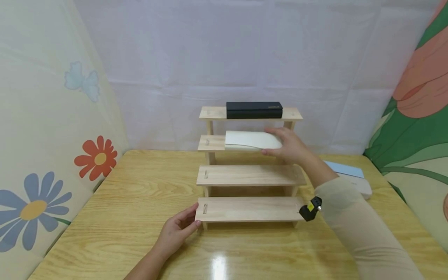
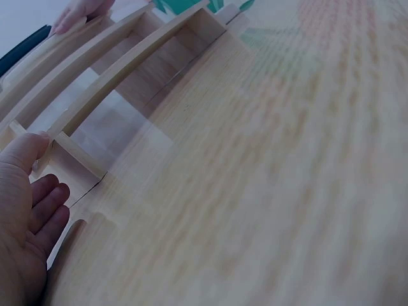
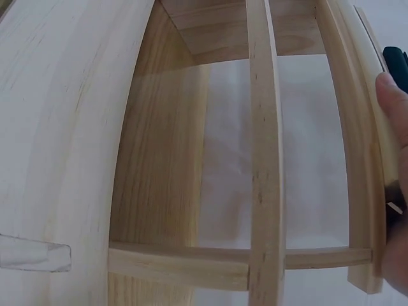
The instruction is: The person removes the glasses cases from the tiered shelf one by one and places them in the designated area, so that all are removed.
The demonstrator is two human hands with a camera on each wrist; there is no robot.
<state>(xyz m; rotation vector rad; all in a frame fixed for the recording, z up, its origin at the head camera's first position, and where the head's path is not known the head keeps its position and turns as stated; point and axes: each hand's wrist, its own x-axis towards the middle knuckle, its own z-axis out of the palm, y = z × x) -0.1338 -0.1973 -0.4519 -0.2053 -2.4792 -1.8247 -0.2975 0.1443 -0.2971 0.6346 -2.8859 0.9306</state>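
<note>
A wooden four-step display stand stands on the table. My right hand grips the right end of a white glasses case, thumb along its front and fingers over its back. The case lies along the second shelf from the top. In the right wrist view, part of my right hand shows at the right edge. My left hand holds the left end of the lowest shelf. In the left wrist view, the left thumb presses the shelf edge while the other visible fingers curl loosely beside the support.
On the top shelf sits a black glasses case. A light blue and white case lies right of the stand, partly behind my right forearm. White cloth hangs behind the table, with flower-patterned panels at both sides.
</note>
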